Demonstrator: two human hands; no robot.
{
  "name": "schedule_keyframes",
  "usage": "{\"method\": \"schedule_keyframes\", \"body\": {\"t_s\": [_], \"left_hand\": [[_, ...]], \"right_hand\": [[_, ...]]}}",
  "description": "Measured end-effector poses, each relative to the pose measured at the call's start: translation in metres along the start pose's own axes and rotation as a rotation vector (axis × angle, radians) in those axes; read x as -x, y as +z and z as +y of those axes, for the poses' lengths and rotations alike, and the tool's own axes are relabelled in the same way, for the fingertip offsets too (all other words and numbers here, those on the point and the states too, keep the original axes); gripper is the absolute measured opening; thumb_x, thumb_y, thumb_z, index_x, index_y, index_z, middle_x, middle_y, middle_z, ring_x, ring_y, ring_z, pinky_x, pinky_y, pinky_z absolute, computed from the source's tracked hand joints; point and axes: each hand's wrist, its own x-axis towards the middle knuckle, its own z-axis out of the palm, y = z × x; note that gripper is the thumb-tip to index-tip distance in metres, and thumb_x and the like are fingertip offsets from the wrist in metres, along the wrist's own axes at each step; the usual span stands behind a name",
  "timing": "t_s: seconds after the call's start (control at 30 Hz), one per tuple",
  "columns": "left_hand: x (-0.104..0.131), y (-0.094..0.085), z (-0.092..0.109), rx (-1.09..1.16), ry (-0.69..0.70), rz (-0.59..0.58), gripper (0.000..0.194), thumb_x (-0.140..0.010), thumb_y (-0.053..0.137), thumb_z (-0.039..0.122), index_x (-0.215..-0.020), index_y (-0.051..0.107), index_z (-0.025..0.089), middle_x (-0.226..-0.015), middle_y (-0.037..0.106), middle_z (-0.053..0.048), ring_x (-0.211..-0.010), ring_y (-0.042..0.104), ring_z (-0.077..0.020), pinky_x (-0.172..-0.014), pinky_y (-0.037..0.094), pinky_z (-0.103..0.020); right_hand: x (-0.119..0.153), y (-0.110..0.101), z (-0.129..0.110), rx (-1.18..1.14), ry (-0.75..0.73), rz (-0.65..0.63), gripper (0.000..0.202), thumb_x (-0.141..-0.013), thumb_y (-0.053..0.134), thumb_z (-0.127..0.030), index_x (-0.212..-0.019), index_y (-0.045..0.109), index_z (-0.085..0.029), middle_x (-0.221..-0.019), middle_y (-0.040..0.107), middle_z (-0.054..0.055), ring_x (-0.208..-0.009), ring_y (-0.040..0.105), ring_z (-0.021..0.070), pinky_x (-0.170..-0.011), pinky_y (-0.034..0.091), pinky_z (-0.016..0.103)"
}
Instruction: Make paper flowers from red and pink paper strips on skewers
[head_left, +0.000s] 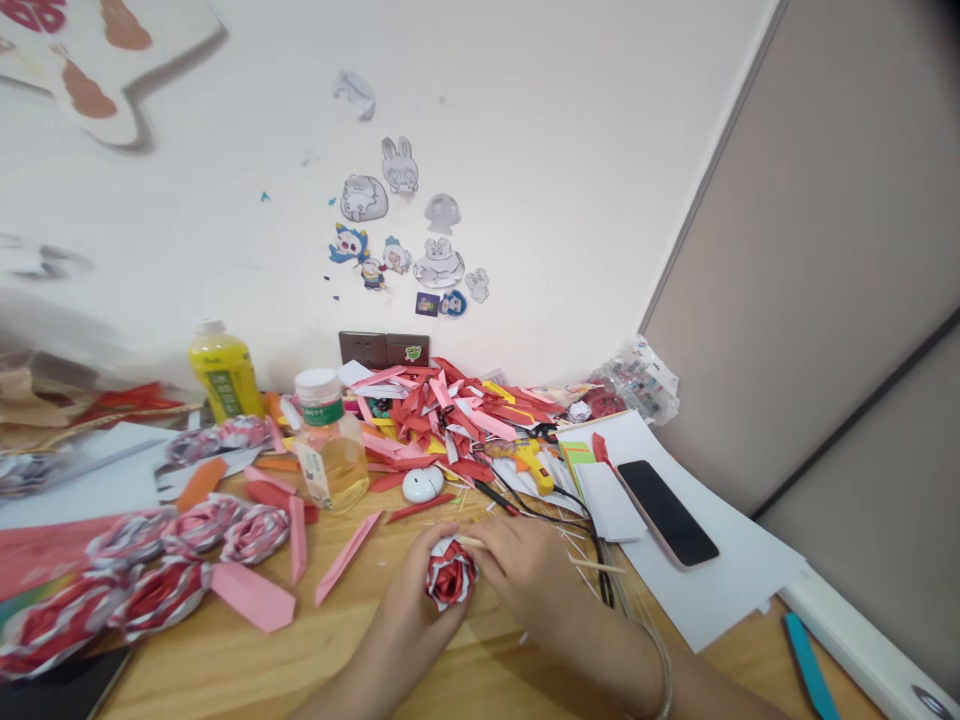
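A red and white folded-paper rose (450,574) sits in my left hand (420,590), whose fingers and thumb curl round its sides. Its spiral of petals faces up towards me. My right hand (525,570) grips a thin wooden stick (600,566); one tip lies at the rose's upper right rim and the other end sticks out past the hand to the right. Whether the tip touches the petals, I cannot tell. Just behind the hands is a white earbud case (423,485). A pink folded strip (347,560) lies left of my left hand.
Finished paper flowers (161,595) crowd the left side. Red and pink folded strips (457,405) are heaped at the wall. A clear jar of liquid (337,460), a yellow bottle (225,375), a yellow glue gun (532,465) with its cord, and a phone (667,515) stand or lie around.
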Motion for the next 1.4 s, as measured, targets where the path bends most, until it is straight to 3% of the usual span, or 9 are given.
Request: {"method": "schedule_keyframes", "body": {"t_s": [0.6, 0.93, 1.4], "left_hand": [[-0.005, -0.002, 0.014, 0.039, 0.067, 0.004, 0.036, -0.070, 0.054, 0.009, -0.105, 0.055, 0.019, -0.100, 0.066, -0.009, -0.091, 0.065, -0.0228, -0.080, 0.054, -0.035], [-0.002, -0.001, 0.007, 0.068, -0.020, 0.013, 0.040, -0.069, 0.059, 0.014, -0.108, 0.055, 0.019, -0.106, 0.066, -0.010, -0.099, 0.063, -0.0246, -0.088, 0.051, -0.040], [-0.001, -0.002, 0.009, 0.042, -0.004, -0.004, 0.041, -0.069, 0.057, 0.013, -0.110, 0.055, 0.021, -0.107, 0.066, -0.009, -0.099, 0.062, -0.0240, -0.089, 0.051, -0.039]], "right_hand": [[0.001, 0.000, 0.000, 0.194, -0.193, -0.001, 0.027, -0.093, 0.034, -0.012, -0.085, 0.061, -0.012, -0.067, 0.063, 0.005, -0.057, 0.057, 0.0170, -0.048, 0.036, 0.029], [-0.002, -0.003, -0.003, 0.172, -0.128, 0.076, 0.022, -0.094, 0.039, -0.016, -0.087, 0.059, -0.016, -0.065, 0.063, 0.003, -0.056, 0.058, 0.0160, -0.049, 0.035, 0.028], [0.002, 0.007, 0.000, 0.200, -0.118, 0.088, 0.030, -0.095, 0.034, -0.015, -0.078, 0.058, -0.016, -0.062, 0.061, 0.003, -0.055, 0.057, 0.0162, -0.048, 0.034, 0.029]]}}
